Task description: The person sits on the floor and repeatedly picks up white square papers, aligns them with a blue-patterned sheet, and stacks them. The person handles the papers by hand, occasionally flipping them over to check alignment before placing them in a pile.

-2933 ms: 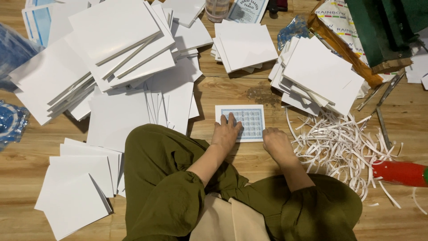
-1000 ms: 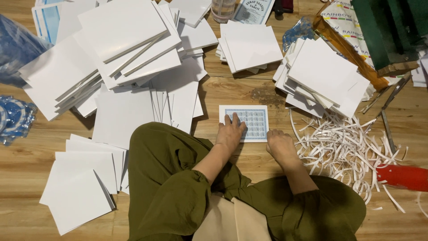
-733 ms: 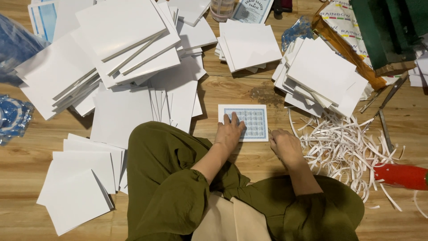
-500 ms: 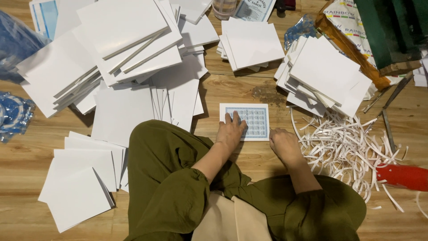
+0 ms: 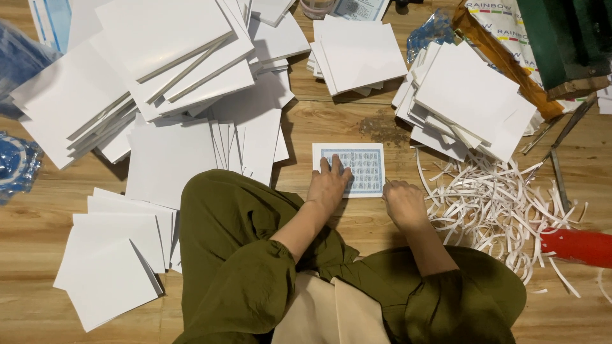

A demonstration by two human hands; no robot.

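Observation:
I sit on a wooden floor in olive trousers. A small white card with a blue printed grid (image 5: 363, 167) lies in front of my knees. My left hand (image 5: 328, 183) rests flat on its left part, fingers spread over the grid. My right hand (image 5: 403, 202) sits just off the card's lower right corner, fingers curled; whether it pinches anything is hidden. A heap of thin white paper strips (image 5: 491, 200) lies right of that hand.
Stacks of white square sheets lie at the left (image 5: 153, 70), lower left (image 5: 118, 255), top middle (image 5: 357, 54) and upper right (image 5: 468, 95). A red object (image 5: 577, 246) lies at the right edge, metal rods (image 5: 561, 150) above it, blue plastic packs (image 5: 16, 162) at far left.
Both hands have stayed at the card with only slight shifts; the view has drifted a little. The card and the stacks have not moved.

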